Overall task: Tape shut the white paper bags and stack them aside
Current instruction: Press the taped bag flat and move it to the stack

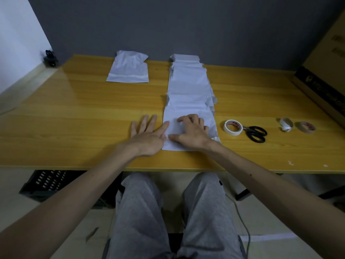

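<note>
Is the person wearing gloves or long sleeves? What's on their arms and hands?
No gloves: the left hand and right hand are bare, with no rings or watch visible. The arms show no sleeves up to the picture's edge. The trousers are grey.

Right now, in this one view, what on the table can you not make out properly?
Head view only.
1. Nearest bag: fold and any tape hidden under the left hand and right hand.
2. Row of bags: overlaps hide the count.
3. Cardboard box: cut by the right edge, print blurred.
4. Dark thing at the far left corner: blurred.
5. White scrap beside the brown tape roll: too small to name.
</note>
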A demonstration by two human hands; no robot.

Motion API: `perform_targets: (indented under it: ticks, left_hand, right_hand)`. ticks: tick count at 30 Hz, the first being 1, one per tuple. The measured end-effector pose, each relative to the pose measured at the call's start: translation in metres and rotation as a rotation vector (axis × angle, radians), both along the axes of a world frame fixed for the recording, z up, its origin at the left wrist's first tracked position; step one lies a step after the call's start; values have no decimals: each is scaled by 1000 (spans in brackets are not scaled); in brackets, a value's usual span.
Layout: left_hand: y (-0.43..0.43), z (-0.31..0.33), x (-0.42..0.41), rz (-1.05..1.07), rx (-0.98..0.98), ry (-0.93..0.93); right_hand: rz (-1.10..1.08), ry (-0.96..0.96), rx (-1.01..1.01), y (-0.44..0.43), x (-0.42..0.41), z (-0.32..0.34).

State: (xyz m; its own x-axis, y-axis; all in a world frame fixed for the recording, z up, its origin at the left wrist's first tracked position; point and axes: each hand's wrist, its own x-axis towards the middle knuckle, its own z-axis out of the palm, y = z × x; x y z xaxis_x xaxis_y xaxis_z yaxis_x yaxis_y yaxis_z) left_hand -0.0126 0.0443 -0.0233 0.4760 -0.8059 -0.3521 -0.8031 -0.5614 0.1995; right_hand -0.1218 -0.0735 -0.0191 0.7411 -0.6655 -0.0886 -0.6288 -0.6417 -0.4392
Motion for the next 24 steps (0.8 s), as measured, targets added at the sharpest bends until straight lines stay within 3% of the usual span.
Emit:
perform_targets:
  ticks: [6, 12, 24]
  left_hand:
    - [-3, 6, 5, 17, 6, 70]
    - [-8, 2, -2, 108, -128, 51]
    - [-4, 0, 3, 55, 1, 20]
  right_hand:
    - [-82, 5, 89, -1, 8, 7]
    - [-89, 21, 43, 2, 11, 5]
    - [-91, -18, 78, -2, 6, 5]
